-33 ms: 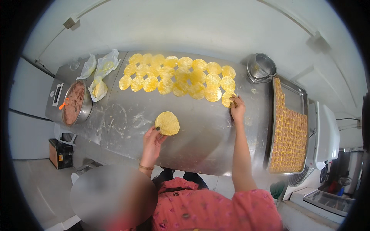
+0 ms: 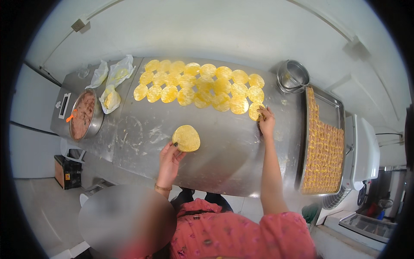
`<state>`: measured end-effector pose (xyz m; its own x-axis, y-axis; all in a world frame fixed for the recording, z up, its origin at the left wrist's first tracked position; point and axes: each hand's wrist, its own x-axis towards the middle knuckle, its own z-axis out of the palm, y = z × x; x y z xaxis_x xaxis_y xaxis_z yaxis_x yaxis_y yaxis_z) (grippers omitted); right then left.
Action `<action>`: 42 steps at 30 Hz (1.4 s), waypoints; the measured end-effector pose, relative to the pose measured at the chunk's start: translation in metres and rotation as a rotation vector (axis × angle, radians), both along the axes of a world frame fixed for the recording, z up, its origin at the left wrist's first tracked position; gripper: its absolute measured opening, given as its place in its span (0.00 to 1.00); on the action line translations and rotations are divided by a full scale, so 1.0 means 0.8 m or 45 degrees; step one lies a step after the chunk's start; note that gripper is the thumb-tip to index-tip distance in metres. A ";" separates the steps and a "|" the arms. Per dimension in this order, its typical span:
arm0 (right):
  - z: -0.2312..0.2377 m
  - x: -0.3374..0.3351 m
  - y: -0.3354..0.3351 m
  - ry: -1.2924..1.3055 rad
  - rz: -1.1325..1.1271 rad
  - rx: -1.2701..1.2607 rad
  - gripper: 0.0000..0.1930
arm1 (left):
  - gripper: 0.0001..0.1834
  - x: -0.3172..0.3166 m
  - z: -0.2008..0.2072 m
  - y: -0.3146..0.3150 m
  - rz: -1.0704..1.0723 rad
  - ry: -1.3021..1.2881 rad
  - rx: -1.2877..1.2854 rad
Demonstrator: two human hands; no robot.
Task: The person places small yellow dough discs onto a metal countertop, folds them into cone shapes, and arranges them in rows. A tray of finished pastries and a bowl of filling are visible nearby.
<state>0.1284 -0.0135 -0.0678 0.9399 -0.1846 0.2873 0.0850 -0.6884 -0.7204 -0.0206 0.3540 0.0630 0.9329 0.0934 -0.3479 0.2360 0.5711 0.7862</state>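
Note:
My left hand (image 2: 169, 160) is closed on the edge of a stack of round yellow dough wrappers (image 2: 186, 138), held over the near part of the table. At the right end of the nearest row, my right hand (image 2: 266, 121) pinches the edge of a single yellow dough wrapper (image 2: 255, 110), which lies against the tabletop. Three rows of such wrappers (image 2: 185, 96) spread across the far side of the steel table (image 2: 220, 146), close together and partly overlapping. Their surfaces look shiny and flecked with white.
A steel bowl of pinkish filling (image 2: 84, 116) with an orange-handled tool stands at the left. Behind it lie opened plastic packs (image 2: 111, 99) of wrappers. Steel pots (image 2: 293, 75) stand at the back right, beside a large tray (image 2: 303, 151) filled with small dumplings in rows.

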 end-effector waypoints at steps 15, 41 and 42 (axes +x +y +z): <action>0.012 0.017 -0.009 0.061 0.105 -0.091 0.17 | 0.13 -0.006 -0.005 0.052 0.130 -0.010 -0.050; 0.194 -0.116 0.384 -0.045 1.209 0.326 0.16 | 0.12 -0.041 -0.002 0.091 0.272 -0.030 0.054; 0.193 -0.117 0.389 -0.059 1.206 0.336 0.15 | 0.12 -0.043 0.001 0.094 0.277 -0.023 0.055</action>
<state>0.0348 0.2980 0.0864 0.7210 0.5758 0.3855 0.5506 -0.1383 -0.8232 -0.0550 0.4290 0.0637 0.8952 0.3077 -0.3225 0.0964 0.5729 0.8140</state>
